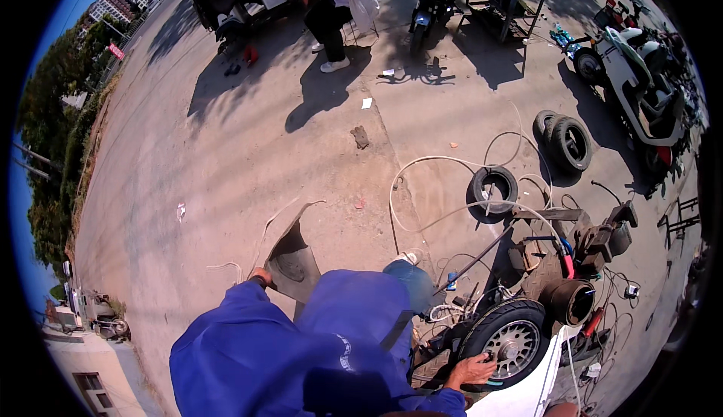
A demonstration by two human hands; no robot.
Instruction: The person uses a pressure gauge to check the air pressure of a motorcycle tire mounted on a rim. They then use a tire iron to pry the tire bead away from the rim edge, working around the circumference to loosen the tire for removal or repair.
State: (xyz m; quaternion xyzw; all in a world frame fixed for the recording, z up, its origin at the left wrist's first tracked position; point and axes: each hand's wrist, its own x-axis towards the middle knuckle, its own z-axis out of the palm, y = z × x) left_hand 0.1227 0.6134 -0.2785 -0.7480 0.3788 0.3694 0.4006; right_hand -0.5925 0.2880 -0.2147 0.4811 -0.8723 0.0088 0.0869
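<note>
Wheel (510, 342), one, black tyre on a spoked silver rim, lower right of the view, standing upright beside a white body panel (527, 398). Right hand (471, 372): fingers spread and laid flat on the tyre's lower left edge, touching it, not wrapped around it. Left hand (261, 276): resting at the edge of a grey curved panel (290, 262) on the pavement; only the knuckles show, so whether its grip is closed cannot be told.

Count on the pavement: loose tyres, three — one (493, 189) lying alone, two (566, 142) leaning together further right. White hoses (422, 162), looped, number uncertain because they cross. One metal machine (580, 255) with a dark cylinder just behind the wheel. One white scooter (636, 78) at upper right, one dark motorbike (429, 3) at top centre.

One seated person (339, 3) at the top, head cut off by the frame.

Hidden: blue sleeves and torso cover the lower centre; the small tools near the wheel are too tangled to identify.
</note>
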